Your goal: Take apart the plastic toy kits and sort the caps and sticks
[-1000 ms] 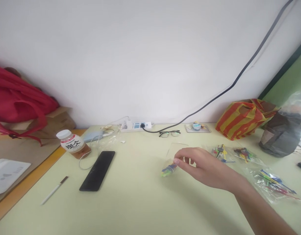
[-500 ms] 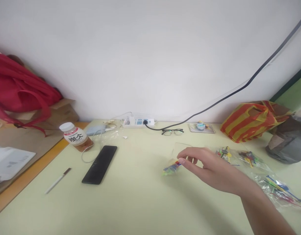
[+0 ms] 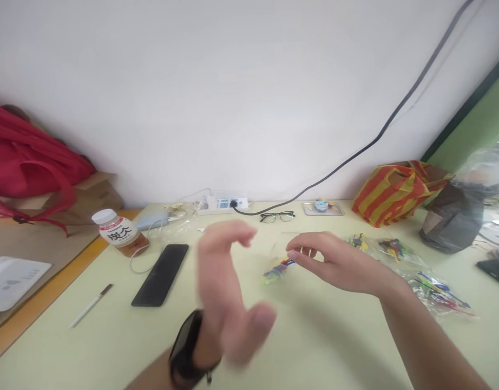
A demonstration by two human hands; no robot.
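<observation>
My right hand pinches a clear plastic bag of small colourful pieces just above the table, its thumb and fingertips closed at the bag's edge. Blue, red, yellow and green show through the plastic, though the kind of pieces is too blurred to tell. To the left of the bag, my left hand is raised over the table, thumb and curled fingers wide apart, with nothing between them. It is smeared by motion and wears a black watch on the wrist.
More clear bags of colourful plastic pieces lie on the right. A black phone, a pen and a tilted drink bottle are on the left. Glasses, a power strip and a striped bag line the wall.
My left hand has come into view from below, its fingers apart. My right hand keeps its hold on the bag. The view has shifted slightly to the right.
</observation>
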